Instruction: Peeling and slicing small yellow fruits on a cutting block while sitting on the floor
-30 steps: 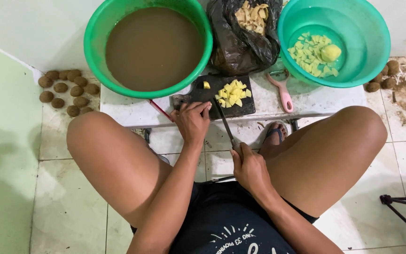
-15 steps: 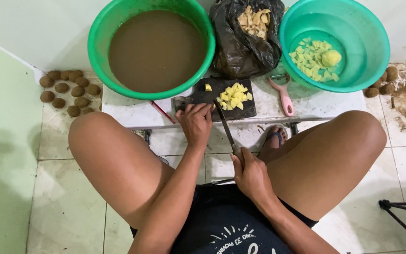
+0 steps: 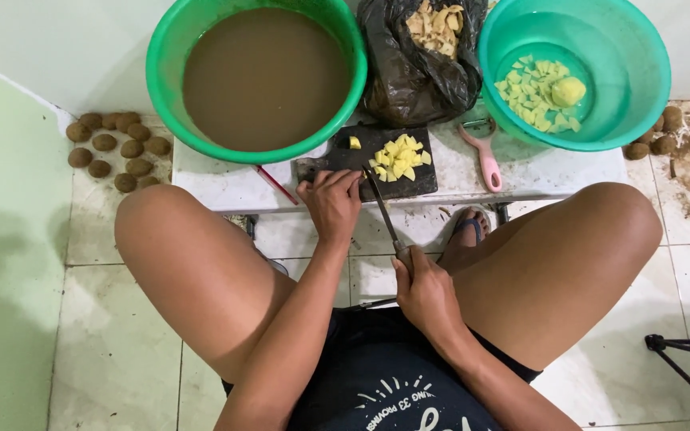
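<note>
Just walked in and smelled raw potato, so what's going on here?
A seated person is cutting on a dark cutting board. The right hand holds a knife, its tip by the yellow potato pieces; the left hand rests at the board's near edge. More pieces sit in the teal basin.

We sit with both knees spread wide, thighs bare, forearms reaching forward between them. Our left hand (image 3: pixel 331 203) lies furthest out, palm down, fingers curled and bunched at the tips, wrist straight in line with the forearm. Our right hand (image 3: pixel 427 294) sits closer to the body, closed in a firm fist with knuckles up and thumb side forward, the wrist slightly bent. The two hands are apart, not touching.
</note>
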